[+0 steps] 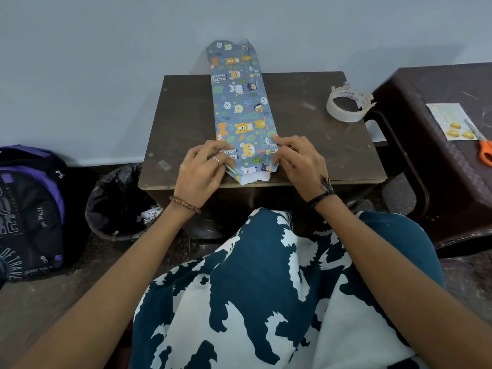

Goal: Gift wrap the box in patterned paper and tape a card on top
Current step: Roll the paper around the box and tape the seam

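A long box wrapped in blue patterned paper (241, 107) with cartoon animals lies lengthwise on a small dark brown table (319, 145), its far end sticking out past the table's back edge. My left hand (205, 166) presses the paper at the near left side of the box. My right hand (295, 158) pinches the paper fold at the near right side. The near end flap is loose and shows white underside. A roll of clear tape (347, 106) sits on the table's right rear. A card (452, 121) with yellow shapes lies on the stool to the right.
Orange-handled scissors (483, 149) lie beside the card on the dark plastic stool (426, 83). A bin (119, 203) lined with a black bag stands left of the table, and a black and purple backpack (29, 209) lies further left. A pale wall rises behind.
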`<action>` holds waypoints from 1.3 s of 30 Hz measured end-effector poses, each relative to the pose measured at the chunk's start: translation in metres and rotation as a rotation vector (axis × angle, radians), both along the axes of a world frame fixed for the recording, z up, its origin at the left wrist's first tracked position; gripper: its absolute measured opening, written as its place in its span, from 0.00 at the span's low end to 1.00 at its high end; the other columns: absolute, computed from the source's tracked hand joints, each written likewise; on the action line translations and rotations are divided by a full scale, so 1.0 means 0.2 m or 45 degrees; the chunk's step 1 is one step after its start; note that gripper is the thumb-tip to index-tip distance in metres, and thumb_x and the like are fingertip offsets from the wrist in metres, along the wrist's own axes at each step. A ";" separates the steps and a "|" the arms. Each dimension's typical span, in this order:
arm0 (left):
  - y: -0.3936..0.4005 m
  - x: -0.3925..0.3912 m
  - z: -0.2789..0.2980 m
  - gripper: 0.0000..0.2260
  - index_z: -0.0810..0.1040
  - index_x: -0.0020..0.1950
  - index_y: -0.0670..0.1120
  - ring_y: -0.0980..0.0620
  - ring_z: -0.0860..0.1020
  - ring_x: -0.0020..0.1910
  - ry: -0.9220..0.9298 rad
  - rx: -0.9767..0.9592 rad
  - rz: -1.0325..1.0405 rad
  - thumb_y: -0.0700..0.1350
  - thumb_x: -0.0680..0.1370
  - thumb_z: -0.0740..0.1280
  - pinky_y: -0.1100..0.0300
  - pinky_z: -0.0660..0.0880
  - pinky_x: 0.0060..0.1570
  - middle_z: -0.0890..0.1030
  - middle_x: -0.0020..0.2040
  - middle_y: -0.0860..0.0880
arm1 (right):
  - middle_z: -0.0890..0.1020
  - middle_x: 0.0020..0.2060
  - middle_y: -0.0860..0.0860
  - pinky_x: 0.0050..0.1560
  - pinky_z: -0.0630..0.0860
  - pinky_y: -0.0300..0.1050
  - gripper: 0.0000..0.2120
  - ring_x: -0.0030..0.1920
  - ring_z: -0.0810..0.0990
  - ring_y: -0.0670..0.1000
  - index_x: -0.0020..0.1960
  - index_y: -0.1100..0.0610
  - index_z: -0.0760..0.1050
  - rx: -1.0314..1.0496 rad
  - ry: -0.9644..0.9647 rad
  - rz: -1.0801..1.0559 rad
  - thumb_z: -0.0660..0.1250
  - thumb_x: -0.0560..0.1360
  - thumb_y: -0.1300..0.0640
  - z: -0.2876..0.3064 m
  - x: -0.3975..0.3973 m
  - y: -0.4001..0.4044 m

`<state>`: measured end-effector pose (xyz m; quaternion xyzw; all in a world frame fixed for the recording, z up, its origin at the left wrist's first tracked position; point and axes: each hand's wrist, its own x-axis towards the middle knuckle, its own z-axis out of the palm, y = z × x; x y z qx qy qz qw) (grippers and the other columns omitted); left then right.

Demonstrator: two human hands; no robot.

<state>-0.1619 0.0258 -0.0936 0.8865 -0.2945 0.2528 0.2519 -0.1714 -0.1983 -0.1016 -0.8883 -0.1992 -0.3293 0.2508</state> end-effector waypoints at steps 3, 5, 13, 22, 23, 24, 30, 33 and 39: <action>0.00 0.00 0.02 0.10 0.80 0.40 0.47 0.57 0.75 0.53 0.044 0.003 0.015 0.37 0.72 0.60 0.62 0.65 0.54 0.80 0.53 0.50 | 0.81 0.52 0.53 0.39 0.76 0.40 0.12 0.46 0.73 0.45 0.34 0.57 0.79 0.032 0.065 0.016 0.60 0.72 0.63 -0.01 0.00 0.00; 0.01 0.01 0.02 0.11 0.80 0.39 0.48 0.56 0.76 0.53 0.054 0.021 0.015 0.37 0.71 0.59 0.62 0.65 0.54 0.80 0.53 0.51 | 0.81 0.53 0.54 0.40 0.77 0.42 0.13 0.48 0.73 0.45 0.35 0.57 0.80 0.056 0.099 0.031 0.60 0.73 0.61 -0.02 0.00 -0.01; 0.04 0.00 0.03 0.11 0.82 0.41 0.44 0.39 0.80 0.48 -0.011 0.234 -0.064 0.40 0.73 0.58 0.50 0.78 0.44 0.78 0.57 0.45 | 0.80 0.56 0.55 0.44 0.78 0.43 0.12 0.50 0.76 0.49 0.37 0.57 0.81 0.010 0.101 0.083 0.60 0.73 0.60 -0.02 -0.01 -0.03; 0.03 -0.04 0.03 0.09 0.81 0.45 0.44 0.47 0.81 0.49 -0.003 0.212 -0.062 0.44 0.74 0.61 0.59 0.77 0.43 0.78 0.57 0.44 | 0.78 0.57 0.55 0.40 0.78 0.48 0.11 0.47 0.78 0.53 0.41 0.59 0.80 -0.030 0.112 0.101 0.59 0.71 0.60 0.02 -0.06 0.00; 0.02 -0.04 0.02 0.10 0.80 0.45 0.44 0.48 0.80 0.50 0.032 0.185 -0.027 0.46 0.75 0.61 0.59 0.77 0.45 0.78 0.57 0.45 | 0.78 0.57 0.55 0.40 0.78 0.48 0.11 0.47 0.78 0.53 0.41 0.58 0.80 -0.031 0.108 0.094 0.59 0.71 0.60 0.02 -0.07 0.00; 0.00 -0.05 0.01 0.11 0.80 0.44 0.44 0.48 0.80 0.52 0.070 0.152 0.011 0.49 0.75 0.61 0.58 0.76 0.47 0.77 0.57 0.45 | 0.79 0.57 0.55 0.40 0.78 0.48 0.11 0.46 0.78 0.53 0.42 0.59 0.80 -0.033 0.104 0.086 0.59 0.72 0.60 0.02 -0.07 0.00; -0.08 -0.02 -0.01 0.08 0.69 0.47 0.43 0.49 0.74 0.47 0.123 -0.067 0.122 0.46 0.74 0.64 0.59 0.74 0.42 0.73 0.46 0.42 | 0.80 0.53 0.53 0.39 0.78 0.44 0.10 0.45 0.79 0.51 0.40 0.58 0.79 -0.074 0.039 -0.008 0.66 0.73 0.52 0.01 -0.05 0.03; -0.11 -0.02 -0.01 0.10 0.69 0.47 0.41 0.52 0.67 0.44 0.107 -0.101 0.144 0.38 0.71 0.70 0.65 0.65 0.43 0.74 0.44 0.41 | 0.80 0.46 0.53 0.36 0.76 0.41 0.15 0.45 0.78 0.49 0.50 0.60 0.76 -0.064 0.051 -0.087 0.66 0.73 0.49 0.00 -0.02 0.04; -0.07 0.02 -0.02 0.04 0.72 0.42 0.43 0.52 0.70 0.45 0.054 -0.059 0.071 0.35 0.73 0.65 0.56 0.74 0.36 0.72 0.43 0.49 | 0.78 0.43 0.56 0.34 0.78 0.55 0.13 0.50 0.80 0.60 0.43 0.60 0.68 0.189 0.266 -0.043 0.70 0.73 0.56 0.00 0.00 0.05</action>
